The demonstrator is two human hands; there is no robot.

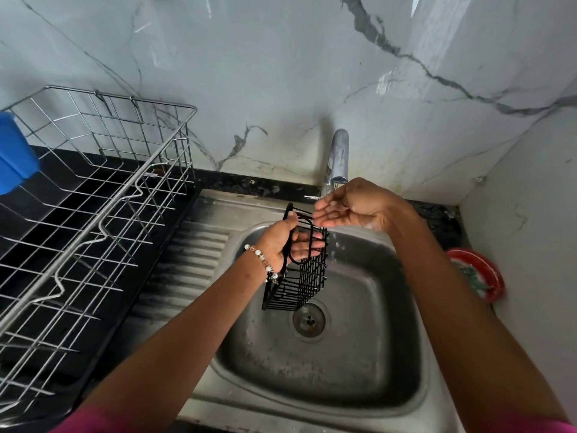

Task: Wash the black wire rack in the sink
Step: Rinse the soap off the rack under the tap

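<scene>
Pink sleeves (103, 421) show at the near edge. Above the sink (359, 414), the left hand (282, 242) grips the black rack (307, 276) by its top, and the rack hangs tilted over the drain (309, 320). At the far side, the right hand (352, 207) is cupped and relaxed under the tap (338, 157), holding nothing, and water drips from it. A steel dish rack (93, 195) stands on the left.

left hand (282, 242) gripping black wire rack (307, 276) over sink (359, 398), right hand (352, 204) cupped under tap (338, 157)
</scene>
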